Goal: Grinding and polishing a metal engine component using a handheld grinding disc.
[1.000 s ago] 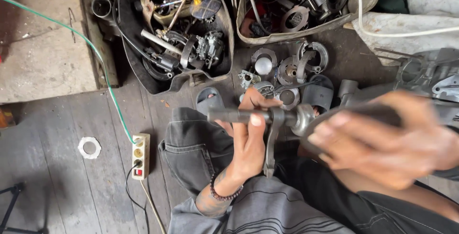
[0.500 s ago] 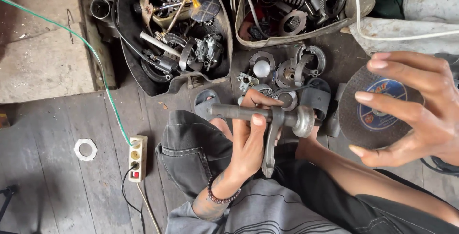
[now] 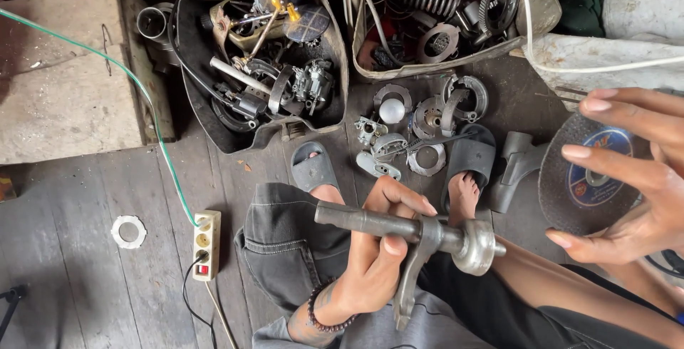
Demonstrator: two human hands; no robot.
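Steel crank shaft (image 3: 399, 226) with hanging connecting rod (image 3: 412, 278) held level over lap, above grey trousers. Left hand (image 3: 374, 249) wrapped tight round shaft's middle, thumb on top. Looks heavy, rigid, likely oily; best grip on plain shaft section, clear of swinging rod. Right hand (image 3: 634, 171) spread wide round rim of grey cutting disc (image 3: 588, 178), fingertips only; disc thin, brittle, abrasive. Beyond feet: loose engine parts (image 3: 420, 131) on wooden floor (image 3: 85, 299), power strip (image 3: 206, 244) at left.
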